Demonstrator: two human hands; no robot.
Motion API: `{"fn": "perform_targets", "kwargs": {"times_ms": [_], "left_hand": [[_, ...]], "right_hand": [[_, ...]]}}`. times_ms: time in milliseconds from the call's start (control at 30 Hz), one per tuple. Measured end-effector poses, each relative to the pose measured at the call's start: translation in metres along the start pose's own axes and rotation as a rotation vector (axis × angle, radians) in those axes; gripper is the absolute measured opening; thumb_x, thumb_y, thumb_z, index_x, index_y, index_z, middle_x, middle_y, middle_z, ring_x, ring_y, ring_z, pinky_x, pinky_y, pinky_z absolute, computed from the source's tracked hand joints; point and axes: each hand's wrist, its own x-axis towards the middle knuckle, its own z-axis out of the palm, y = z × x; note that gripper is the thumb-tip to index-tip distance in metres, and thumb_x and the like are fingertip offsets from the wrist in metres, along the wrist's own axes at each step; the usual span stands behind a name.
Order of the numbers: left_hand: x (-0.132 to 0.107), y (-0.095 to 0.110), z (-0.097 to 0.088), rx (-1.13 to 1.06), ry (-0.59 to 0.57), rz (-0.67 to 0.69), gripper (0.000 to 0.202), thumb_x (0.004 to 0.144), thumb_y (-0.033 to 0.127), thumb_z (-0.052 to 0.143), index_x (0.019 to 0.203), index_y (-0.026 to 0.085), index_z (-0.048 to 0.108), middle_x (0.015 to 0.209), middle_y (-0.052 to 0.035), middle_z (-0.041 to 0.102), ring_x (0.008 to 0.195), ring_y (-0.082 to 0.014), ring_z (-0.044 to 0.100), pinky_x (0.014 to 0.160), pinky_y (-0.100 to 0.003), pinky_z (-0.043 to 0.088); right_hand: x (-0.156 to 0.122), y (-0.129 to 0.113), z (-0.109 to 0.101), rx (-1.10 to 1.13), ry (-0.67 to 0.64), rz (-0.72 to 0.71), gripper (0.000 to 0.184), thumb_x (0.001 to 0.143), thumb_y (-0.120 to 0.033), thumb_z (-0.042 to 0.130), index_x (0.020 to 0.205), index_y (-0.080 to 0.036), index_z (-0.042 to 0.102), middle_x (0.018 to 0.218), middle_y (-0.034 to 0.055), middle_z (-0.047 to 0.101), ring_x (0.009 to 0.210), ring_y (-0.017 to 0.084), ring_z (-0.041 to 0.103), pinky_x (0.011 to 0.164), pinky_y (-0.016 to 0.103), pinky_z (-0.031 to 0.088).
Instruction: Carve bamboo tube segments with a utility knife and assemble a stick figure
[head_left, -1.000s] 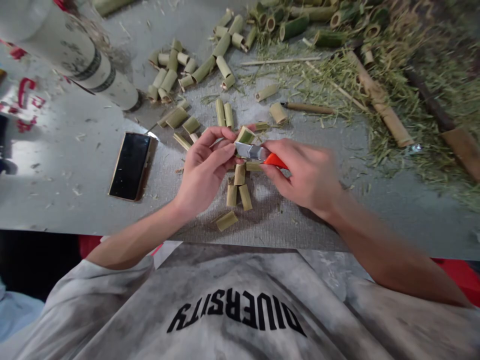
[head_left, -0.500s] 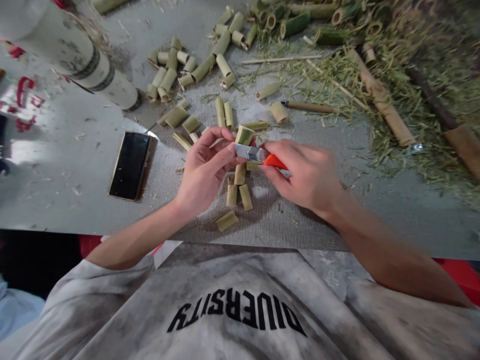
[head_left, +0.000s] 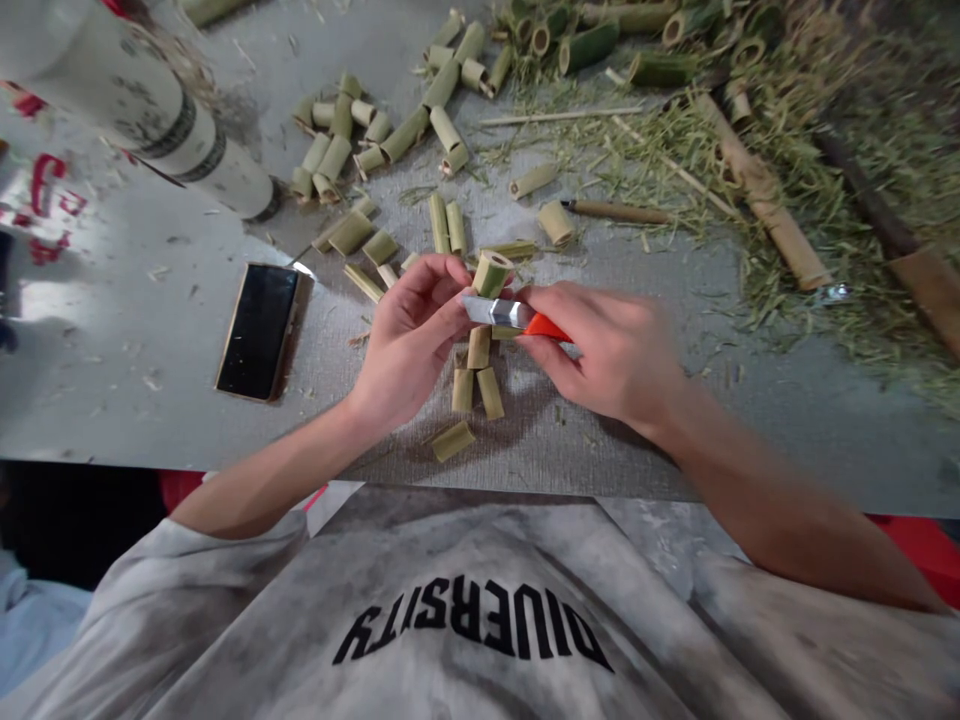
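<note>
Between the fingers of my left hand (head_left: 409, 335) is a short hollow bamboo piece (head_left: 491, 274), its cut end tilted up toward me. My right hand (head_left: 604, 345) is closed round the orange handle of a utility knife (head_left: 499, 312). The knife's wide metal blade lies across the near side of the bamboo piece, close to my left thumb. Just below my hands, small bamboo pieces (head_left: 478, 348) lie together on the grey table (head_left: 600, 460). One split bamboo piece (head_left: 452, 441) rests apart, nearer the table's front edge.
A phone (head_left: 259, 330) lies left of my hands, with a patterned white cylinder (head_left: 187, 130) behind it. Cut bamboo pieces (head_left: 409, 135) are grouped farther back. On the right are green shavings (head_left: 847, 310), a long bamboo stick (head_left: 765, 195) and a wooden-handled blade (head_left: 874, 205).
The bamboo piece in my left hand has tipped so its hollow end now shows. The knife blade has shifted slightly toward me and left.
</note>
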Motion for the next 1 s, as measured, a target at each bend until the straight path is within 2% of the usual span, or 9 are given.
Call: {"fn": "perform_targets", "kwargs": {"times_ms": [100, 200, 367, 500, 600, 667, 800, 900, 1000], "left_hand": [[0.0, 0.0, 0.0, 0.051, -0.009, 0.032, 0.036, 0.092, 0.046, 0.096, 0.106, 0.026, 0.069, 0.11, -0.0021, 0.079, 0.116, -0.0208, 0.08, 0.094, -0.03, 0.069], [0.0, 0.002, 0.0, 0.056, -0.013, 0.035, 0.035, 0.092, 0.044, 0.096, 0.105, 0.025, 0.069, 0.109, -0.002, 0.078, 0.111, -0.0188, 0.08, 0.091, -0.028, 0.068], [0.0, 0.006, 0.001, 0.074, 0.031, 0.012, 0.034, 0.092, 0.043, 0.096, 0.101, 0.024, 0.068, 0.106, -0.0017, 0.076, 0.11, -0.0185, 0.08, 0.095, -0.029, 0.069], [-0.002, 0.007, 0.002, 0.049, 0.007, -0.05, 0.033, 0.094, 0.042, 0.094, 0.103, 0.025, 0.067, 0.108, -0.0019, 0.078, 0.106, -0.0173, 0.081, 0.098, -0.03, 0.07], [-0.004, 0.006, 0.003, 0.003, -0.026, -0.114, 0.034, 0.093, 0.04, 0.095, 0.105, 0.026, 0.066, 0.114, -0.0027, 0.082, 0.103, -0.0159, 0.082, 0.095, -0.027, 0.07], [-0.004, 0.007, 0.003, -0.017, -0.021, -0.125, 0.033, 0.094, 0.039, 0.094, 0.105, 0.026, 0.066, 0.114, -0.0023, 0.082, 0.102, -0.0151, 0.082, 0.093, -0.025, 0.07], [-0.001, 0.009, 0.003, -0.023, -0.011, -0.107, 0.027, 0.099, 0.037, 0.089, 0.106, 0.026, 0.065, 0.111, -0.0019, 0.08, 0.105, -0.0141, 0.083, 0.094, -0.022, 0.07], [0.0, 0.008, 0.003, -0.038, 0.006, -0.097, 0.026, 0.098, 0.035, 0.089, 0.105, 0.026, 0.066, 0.103, 0.0015, 0.078, 0.096, -0.0106, 0.081, 0.092, -0.019, 0.069], [-0.001, 0.006, 0.003, -0.048, 0.025, -0.099, 0.03, 0.094, 0.038, 0.093, 0.105, 0.026, 0.068, 0.101, 0.0032, 0.077, 0.088, -0.009, 0.079, 0.088, -0.018, 0.07]], "right_hand": [[0.0, 0.0, -0.002, -0.016, 0.018, -0.02, 0.027, 0.117, -0.036, 0.056, 0.127, -0.018, 0.073, 0.102, 0.0053, 0.084, 0.079, 0.019, 0.072, 0.066, 0.034, 0.045], [0.001, -0.003, -0.005, -0.068, 0.018, -0.01, 0.03, 0.118, -0.039, 0.056, 0.127, -0.018, 0.075, 0.097, 0.0054, 0.082, 0.077, 0.019, 0.07, 0.065, 0.034, 0.042], [0.003, -0.008, -0.008, -0.179, 0.031, 0.029, 0.033, 0.117, -0.044, 0.057, 0.13, -0.022, 0.077, 0.095, 0.0053, 0.083, 0.076, 0.02, 0.071, 0.065, 0.035, 0.042], [0.007, 0.016, -0.016, -0.234, 0.213, 0.106, 0.029, 0.116, -0.036, 0.058, 0.122, -0.018, 0.079, 0.092, 0.0058, 0.083, 0.066, 0.018, 0.068, 0.057, 0.034, 0.041], [0.01, 0.04, -0.027, -0.32, 0.331, 0.257, 0.035, 0.115, -0.046, 0.06, 0.109, -0.017, 0.08, 0.081, 0.0061, 0.077, 0.066, 0.019, 0.069, 0.058, 0.036, 0.041], [0.011, 0.046, -0.031, -0.325, 0.304, 0.291, 0.039, 0.118, -0.047, 0.052, 0.12, -0.018, 0.078, 0.089, 0.008, 0.08, 0.073, 0.021, 0.071, 0.064, 0.036, 0.046], [0.009, 0.028, -0.021, -0.166, 0.305, 0.103, 0.034, 0.116, -0.045, 0.056, 0.117, -0.019, 0.077, 0.092, 0.0067, 0.083, 0.072, 0.019, 0.073, 0.061, 0.034, 0.047], [0.005, 0.012, -0.01, -0.038, 0.147, 0.043, 0.035, 0.117, -0.05, 0.053, 0.121, -0.021, 0.074, 0.104, 0.0066, 0.085, 0.086, 0.021, 0.077, 0.07, 0.033, 0.052], [0.003, 0.006, -0.005, 0.001, 0.048, 0.016, 0.035, 0.118, -0.051, 0.054, 0.119, -0.021, 0.072, 0.102, 0.0048, 0.084, 0.082, 0.019, 0.074, 0.07, 0.033, 0.047]]}}
